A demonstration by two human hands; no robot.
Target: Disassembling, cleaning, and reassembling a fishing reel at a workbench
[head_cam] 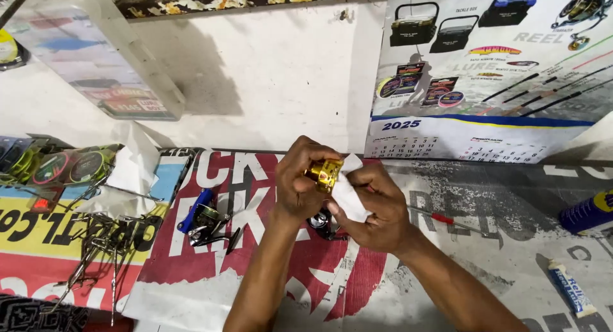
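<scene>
gold metal reel part held up over the middle of the tabletop, near its back edge. left hand wraps around the part from the left, fingers curled over its top, closed on it. right hand pinches a white cloth against the right side of the gold part, fingers closed on the cloth. just below the hands, a small dark round metal piece lies on the printed banner that covers the tabletop. left of the hands, a blue-handled tool lies beside dark metal reel parts. further left, a heap of thin metal tools and crumpled white tissue, with line spools at the back left corner. right of the hands, a red-handled screwdriver lies flat. blue spray can at the right edge; white tube near the front right corner. calendar poster on the wall behind.
</scene>
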